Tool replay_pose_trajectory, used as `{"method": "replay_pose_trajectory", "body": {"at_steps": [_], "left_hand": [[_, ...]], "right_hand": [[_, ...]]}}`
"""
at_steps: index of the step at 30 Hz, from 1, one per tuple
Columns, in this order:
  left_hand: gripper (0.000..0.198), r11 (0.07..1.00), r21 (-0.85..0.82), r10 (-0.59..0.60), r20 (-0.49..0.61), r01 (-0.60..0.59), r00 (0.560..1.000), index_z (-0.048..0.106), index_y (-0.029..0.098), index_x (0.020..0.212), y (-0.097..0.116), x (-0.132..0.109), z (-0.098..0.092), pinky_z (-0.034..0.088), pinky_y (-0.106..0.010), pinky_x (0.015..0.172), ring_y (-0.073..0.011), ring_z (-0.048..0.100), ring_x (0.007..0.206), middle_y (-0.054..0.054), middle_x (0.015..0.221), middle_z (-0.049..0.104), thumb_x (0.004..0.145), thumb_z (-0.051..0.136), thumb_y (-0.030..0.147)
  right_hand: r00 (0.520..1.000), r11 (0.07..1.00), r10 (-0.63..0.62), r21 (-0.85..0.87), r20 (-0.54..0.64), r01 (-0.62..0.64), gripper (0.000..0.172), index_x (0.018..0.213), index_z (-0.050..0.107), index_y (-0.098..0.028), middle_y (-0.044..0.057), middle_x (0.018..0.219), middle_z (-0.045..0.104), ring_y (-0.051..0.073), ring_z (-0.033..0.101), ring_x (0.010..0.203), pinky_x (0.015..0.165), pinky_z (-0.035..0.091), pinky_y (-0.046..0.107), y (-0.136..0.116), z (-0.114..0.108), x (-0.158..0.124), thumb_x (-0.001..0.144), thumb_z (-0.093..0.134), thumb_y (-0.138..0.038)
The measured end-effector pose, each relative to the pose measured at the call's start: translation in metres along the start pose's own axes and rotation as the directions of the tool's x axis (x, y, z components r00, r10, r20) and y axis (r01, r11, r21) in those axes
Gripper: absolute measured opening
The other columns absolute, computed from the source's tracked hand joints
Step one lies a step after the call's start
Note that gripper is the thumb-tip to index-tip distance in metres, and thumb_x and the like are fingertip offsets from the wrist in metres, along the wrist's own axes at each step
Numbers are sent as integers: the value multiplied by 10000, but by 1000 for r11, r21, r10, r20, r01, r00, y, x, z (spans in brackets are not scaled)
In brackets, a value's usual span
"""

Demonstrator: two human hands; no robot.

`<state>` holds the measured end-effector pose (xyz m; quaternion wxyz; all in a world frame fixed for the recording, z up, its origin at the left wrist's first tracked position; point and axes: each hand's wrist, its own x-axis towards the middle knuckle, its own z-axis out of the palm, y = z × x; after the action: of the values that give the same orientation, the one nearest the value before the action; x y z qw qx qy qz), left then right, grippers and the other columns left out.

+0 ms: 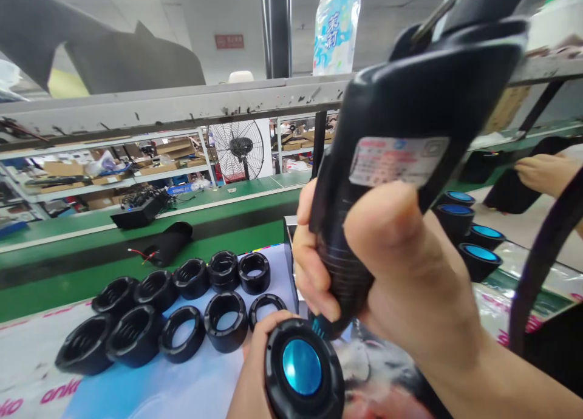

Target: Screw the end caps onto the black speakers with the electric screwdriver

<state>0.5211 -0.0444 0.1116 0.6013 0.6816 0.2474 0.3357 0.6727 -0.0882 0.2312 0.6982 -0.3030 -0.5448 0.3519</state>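
My right hand (392,273) is wrapped round the grip of a black electric screwdriver (410,121) that hangs from above, its tip pointing down at the part below. My left hand (252,370) holds a round black part with a shiny blue centre (303,367) from its left side, just under the screwdriver's tip. The tip itself is hidden behind the part's rim and my fingers.
Several black ring housings (182,313) lie in two rows on a printed sheet to the left. More blue-centred parts (473,240) stand in a row at the right, near another person's hand (544,173). A green conveyor belt (68,267) runs behind; a black cable (540,261) hangs at right.
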Motion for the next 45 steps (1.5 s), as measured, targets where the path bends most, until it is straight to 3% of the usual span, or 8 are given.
{"method": "replay_pose_trajectory", "body": {"at_steps": [6,11,13,16,19,27,37,45], "left_hand": [[311,999,24,39,22,-40,999,771,221,1113,17,10,11,526,-573,1224,-329,702,1380,-42,1202,800,1142,586,469],[382,997,57,49,10,-50,999,730,170,1298,-8,0,-3,606,-580,1106,-336,713,1273,-118,1353,741,1069,742,475],[406,997,65,52,1,-52,999,704,179,1361,-20,-3,-10,618,-560,1089,-322,712,1261,-129,1411,711,1069,749,458],[517,996,64,56,-7,-55,998,685,181,1397,-33,-5,-15,601,-594,1120,-345,697,1307,-150,1457,692,1019,800,514],[825,998,54,43,-18,-42,999,695,220,1397,-41,-6,-18,535,-631,1211,-416,671,1383,-152,1465,713,756,998,642],[871,999,-8,-49,-39,48,998,696,302,1398,-46,-7,-22,504,-588,1250,-469,655,1426,-53,1456,740,614,1065,390],[1132,980,-15,-199,18,200,980,610,253,1437,-39,-4,-17,479,-549,1260,-464,635,1391,-115,1425,692,414,1089,190],[1119,973,-114,-186,112,199,976,620,252,1403,-39,3,-3,604,-363,748,-315,715,942,-41,1057,747,413,1134,341]], "right_hand": [[999,999,38,-28,7,-38,647,693,560,-203,-17,714,417,123,399,555,450,290,260,6,2,-1,902,878,-726],[994,993,24,112,108,-36,130,1008,843,-341,-62,727,624,90,489,497,459,368,209,13,-7,-8,968,921,-438],[992,993,1,116,129,-16,145,1053,853,-372,-74,702,629,90,492,477,464,406,209,10,-11,-6,961,924,-459],[979,984,-164,45,-118,170,393,939,767,-270,-76,612,596,113,482,395,405,412,242,8,-23,-1,875,965,-604],[880,954,-289,-187,-378,233,586,844,690,-229,-48,545,581,136,489,356,365,400,250,23,-45,1,758,1012,-711],[897,967,-186,-236,-402,95,662,603,593,-175,12,523,563,122,509,364,365,423,214,82,-83,-7,797,995,-664],[873,976,-199,-14,-446,215,606,790,690,-240,-49,522,544,119,426,339,348,455,250,0,-25,4,730,994,-760],[981,977,-143,142,-132,162,660,817,796,-250,-6,485,562,191,474,340,332,397,307,3,28,14,801,825,-909]]}}
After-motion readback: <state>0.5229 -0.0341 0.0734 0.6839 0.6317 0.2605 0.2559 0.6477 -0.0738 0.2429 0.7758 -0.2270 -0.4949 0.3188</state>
